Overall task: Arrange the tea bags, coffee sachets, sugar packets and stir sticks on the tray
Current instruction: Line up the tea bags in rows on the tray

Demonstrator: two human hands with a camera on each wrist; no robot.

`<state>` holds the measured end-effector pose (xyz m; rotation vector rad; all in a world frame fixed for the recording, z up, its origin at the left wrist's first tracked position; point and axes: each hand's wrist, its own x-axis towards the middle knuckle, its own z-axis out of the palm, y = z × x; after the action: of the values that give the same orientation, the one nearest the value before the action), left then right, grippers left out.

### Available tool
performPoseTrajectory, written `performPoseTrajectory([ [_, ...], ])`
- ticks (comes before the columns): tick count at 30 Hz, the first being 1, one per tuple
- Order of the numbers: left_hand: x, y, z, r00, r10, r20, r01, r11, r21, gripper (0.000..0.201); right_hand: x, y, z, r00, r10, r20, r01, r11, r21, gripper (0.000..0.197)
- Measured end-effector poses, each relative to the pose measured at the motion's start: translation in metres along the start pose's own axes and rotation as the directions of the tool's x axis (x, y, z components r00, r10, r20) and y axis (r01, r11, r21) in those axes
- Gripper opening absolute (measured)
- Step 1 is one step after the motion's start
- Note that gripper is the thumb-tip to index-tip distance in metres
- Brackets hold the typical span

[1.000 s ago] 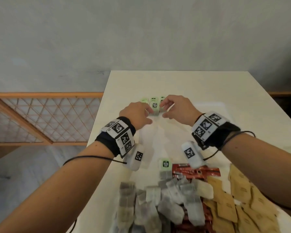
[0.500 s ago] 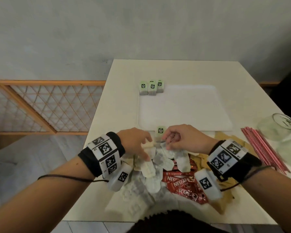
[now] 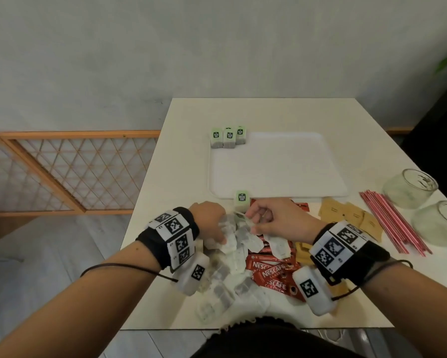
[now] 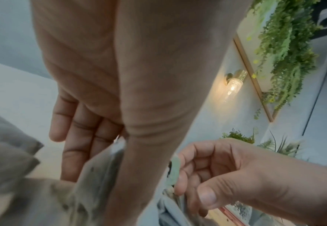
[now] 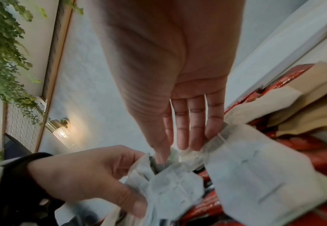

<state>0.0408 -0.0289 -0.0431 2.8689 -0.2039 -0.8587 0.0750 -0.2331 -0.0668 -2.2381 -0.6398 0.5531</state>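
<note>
Both hands dig into the tea bags (image 3: 239,244): left hand (image 3: 209,218) pinches one bag, right hand (image 3: 271,220) pinches another's tag, seemingly separating them for the tray (image 3: 276,164) beyond the fingertips.

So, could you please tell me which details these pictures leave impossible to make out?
- Head view: the pile of white paper tea bags lies partly under the left hand and right hand; no count.
- Head view: red Nescafe coffee sachets partly buried; small print illegible.
- Head view: print on brown paper sugar packets too small.
- Wrist views: blurred, so each hand's exact grip is unclear.
</note>
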Motion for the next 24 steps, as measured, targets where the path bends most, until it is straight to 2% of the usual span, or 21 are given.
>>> performPoseTrajectory([
  [2,0.002,0.002,-0.004,0.998,0.047,-0.034,-0.049,0.997,-0.056,0.026,0.0,-0.001,-0.002,1.0,0.012,-0.021,-0.011,1.0,0.02,0.044],
  [5,0.004,0.004,-0.014,0.991,0.093,-0.093,-0.106,0.982,-0.155,0.025,-0.001,-0.005,-0.003,0.999,0.022,-0.029,-0.021,0.999,0.036,0.058],
  [8,0.011,0.001,-0.019,0.973,0.115,-0.2,-0.177,0.929,-0.325,0.028,0.0,-0.012,-0.004,0.998,0.028,-0.064,-0.023,0.997,0.078,0.056],
  [12,0.014,0.006,-0.022,0.951,0.181,-0.251,-0.299,0.746,-0.595,0.029,0.005,-0.011,-0.006,0.99,0.001,-0.138,0.01,0.997,0.078,0.023],
  [15,0.01,0.012,-0.022,0.949,0.213,-0.23,-0.314,0.639,-0.702,0.02,0.008,-0.011,-0.015,0.985,-0.011,-0.171,0.032,0.992,0.121,0.014],
  [17,0.008,0.013,-0.022,0.95,0.229,-0.212,-0.308,0.572,-0.76,0.029,0.01,-0.009,-0.025,0.99,-0.014,-0.141,0.039,0.984,0.177,0.002],
  [20,0.006,0.012,-0.025,0.97,0.199,-0.141,-0.212,0.403,-0.891,0.041,0.012,-0.009,-0.038,0.997,-0.018,-0.076,0.029,0.988,0.152,0.005],
  [22,0.006,0.009,-0.026,0.98,0.178,-0.091,-0.14,0.291,-0.946,0.037,0.013,-0.012,-0.045,1.0,0.0,-0.015,0.002,0.991,0.135,0.008],
  [24,0.011,0.005,-0.024,0.982,0.16,-0.104,-0.142,0.254,-0.957,0.027,0.014,-0.016,-0.05,0.999,0.042,0.029,-0.046,0.989,0.141,0.018],
])
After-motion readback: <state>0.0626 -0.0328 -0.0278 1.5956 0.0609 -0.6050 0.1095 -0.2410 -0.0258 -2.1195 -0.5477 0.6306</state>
